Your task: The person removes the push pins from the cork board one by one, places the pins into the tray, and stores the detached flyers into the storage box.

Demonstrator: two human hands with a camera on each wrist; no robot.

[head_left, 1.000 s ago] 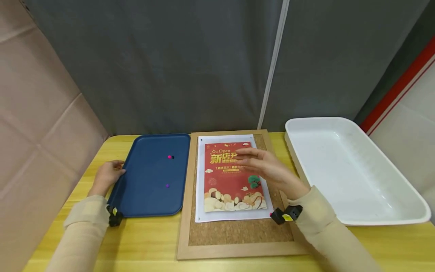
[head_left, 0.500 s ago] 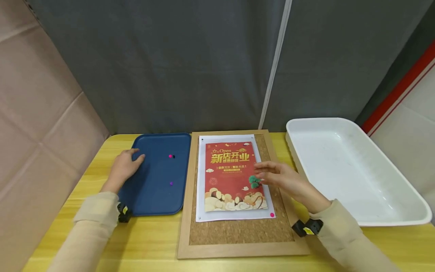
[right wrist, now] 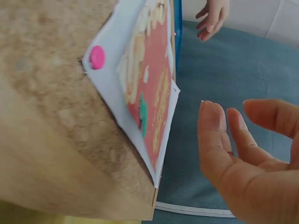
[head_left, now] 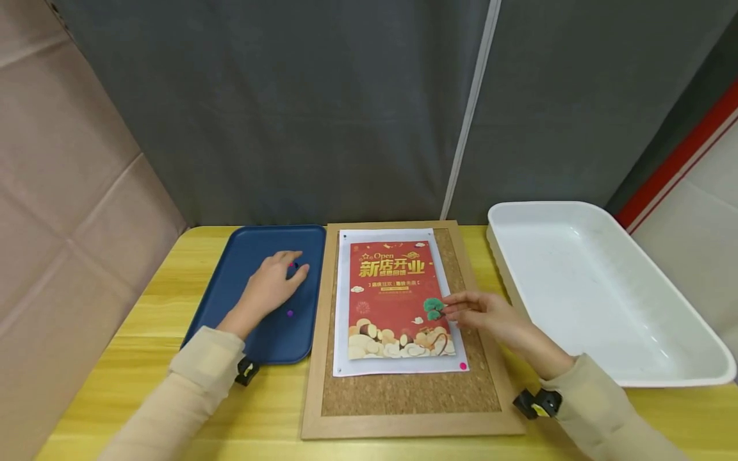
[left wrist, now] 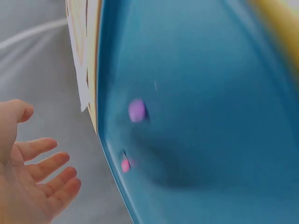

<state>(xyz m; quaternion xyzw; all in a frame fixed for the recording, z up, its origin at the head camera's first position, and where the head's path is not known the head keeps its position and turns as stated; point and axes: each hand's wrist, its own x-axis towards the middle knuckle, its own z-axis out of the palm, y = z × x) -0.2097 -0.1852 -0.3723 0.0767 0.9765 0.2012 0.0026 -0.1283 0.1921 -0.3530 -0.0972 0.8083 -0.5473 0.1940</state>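
Observation:
My left hand [head_left: 266,288] hangs over the blue tray [head_left: 300,342], its thumb and fingers apart and nothing between them. Just by its fingertips is a pink thumbtack [left wrist: 125,165], partly covered by the hand in the head view. A purple thumbtack [left wrist: 137,110] lies nearer the tray's front. My right hand [head_left: 496,320], empty with loosely bent fingers, hovers at the right edge of a red poster [head_left: 392,314]. The poster is on a white sheet [head_left: 375,367] on the cork board [head_left: 398,397]. Another pink thumbtack [right wrist: 97,57] sits in the sheet's lower right corner.
To the right stands a large white tub [head_left: 588,282] with raised walls. The board's wooden frame [head_left: 415,427] lies beside the blue tray on the yellow wood-grain table [head_left: 254,422]. A grey curtain [head_left: 288,128] closes off the back.
My left hand has moved right, from the blue tray's left edge to over the pink thumbtack. My right hand has drawn back down and right, uncovering the poster's lettering and the corner thumbtack.

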